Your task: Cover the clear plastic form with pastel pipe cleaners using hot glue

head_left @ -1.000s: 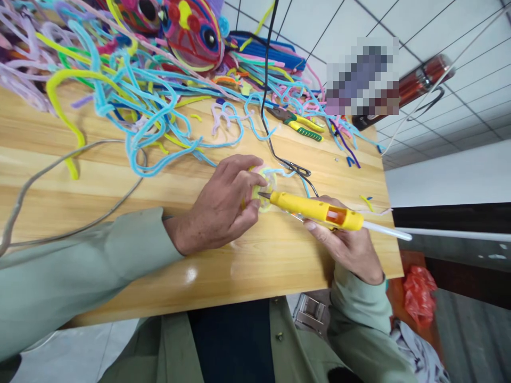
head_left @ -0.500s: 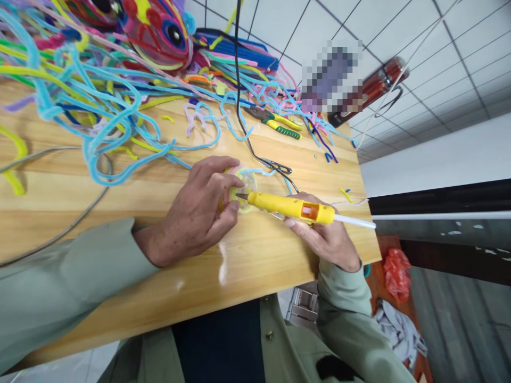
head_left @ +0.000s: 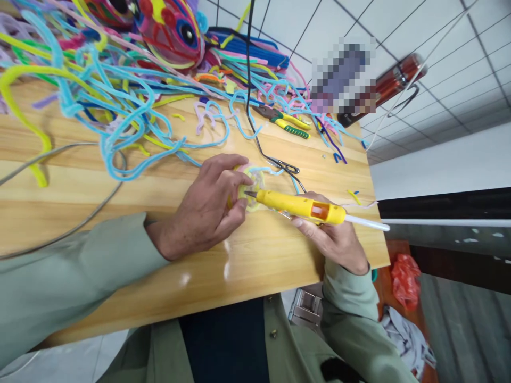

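- Left hand (head_left: pixel 207 205) is down on the wooden table (head_left: pixel 259 255), just left of centre. Thumb and fingers are pinched onto a small yellow-and-pink coil (head_left: pixel 251 183) of pipe cleaner, a firm grasp that presses it flat to the board.
- The coil sits at 2 o'clock from the left hand's knuckles, resting on the table, with a light-blue strand trailing off toward 3 o'clock.
- Right hand (head_left: pixel 333 236) comes in from 4 o'clock, clenched from below around the yellow glue gun (head_left: pixel 297 206).
- The gun's nozzle points to 9 o'clock, and its tip meets the coil right beside the left thumb.
- A white glue stick (head_left: pixel 365 223) pokes out of the gun's back end at 3 o'clock, past the table's edge.
- At 12 o'clock from the coil, a black cable (head_left: pixel 250 80) runs up the picture.
- At 1 o'clock, well apart, lie pliers (head_left: pixel 297 122) with yellow and green handles.
- At 10 to 11 o'clock, a big tangle of pipe cleaners (head_left: pixel 120 106) sprawls, mostly light blue.
- A round multicoloured craft piece (head_left: pixel 171 32) sits at the tangle's far edge.
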### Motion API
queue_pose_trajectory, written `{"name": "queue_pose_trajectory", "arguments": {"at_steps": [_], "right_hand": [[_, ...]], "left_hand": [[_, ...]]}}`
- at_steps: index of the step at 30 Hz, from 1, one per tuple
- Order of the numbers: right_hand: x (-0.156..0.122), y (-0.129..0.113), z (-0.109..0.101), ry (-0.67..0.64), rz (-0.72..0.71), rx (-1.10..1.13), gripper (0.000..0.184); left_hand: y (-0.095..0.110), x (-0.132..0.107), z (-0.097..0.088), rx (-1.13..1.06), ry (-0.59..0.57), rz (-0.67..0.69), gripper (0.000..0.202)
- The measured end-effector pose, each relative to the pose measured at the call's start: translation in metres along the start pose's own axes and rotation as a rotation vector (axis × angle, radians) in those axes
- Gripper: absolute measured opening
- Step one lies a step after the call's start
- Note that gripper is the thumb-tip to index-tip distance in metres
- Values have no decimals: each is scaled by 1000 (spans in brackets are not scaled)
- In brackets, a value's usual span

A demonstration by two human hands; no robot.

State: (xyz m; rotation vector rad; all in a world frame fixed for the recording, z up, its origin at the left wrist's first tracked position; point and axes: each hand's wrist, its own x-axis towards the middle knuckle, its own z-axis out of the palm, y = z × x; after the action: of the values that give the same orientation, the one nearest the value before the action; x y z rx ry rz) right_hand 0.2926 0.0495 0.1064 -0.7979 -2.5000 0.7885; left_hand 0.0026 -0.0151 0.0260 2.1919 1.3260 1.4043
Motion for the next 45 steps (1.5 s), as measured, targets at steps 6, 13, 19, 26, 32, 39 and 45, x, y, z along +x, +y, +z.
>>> {"name": "queue_pose_trajectory", "arguments": {"at_steps": [6, 13, 19, 26, 32, 39, 45], "right_hand": [[-1, -1, -2, 7, 12, -3, 10], [0, -2, -4, 13, 17, -29, 12], [0, -2, -5, 14, 21, -35, 12], [-1, 0, -2, 11, -7, -23, 12], [-1, 1, -4, 35, 9, -36, 12], [-1, 1, -2, 16, -26, -18, 14], [-2, 3, -2, 28, -11, -8, 19]], "left_hand": [[3, 1, 0, -74, 11, -55, 32], [3, 2, 0, -33, -10, -34, 33], [4, 2, 1, -60, 24, -43, 36], [3, 3, -2, -33, -14, -30, 36], [5, 3, -1, -59, -13, -63, 35], [3, 2, 0, -48, 8, -31, 35], [4, 3, 0, -35, 4, -46, 34]]}}
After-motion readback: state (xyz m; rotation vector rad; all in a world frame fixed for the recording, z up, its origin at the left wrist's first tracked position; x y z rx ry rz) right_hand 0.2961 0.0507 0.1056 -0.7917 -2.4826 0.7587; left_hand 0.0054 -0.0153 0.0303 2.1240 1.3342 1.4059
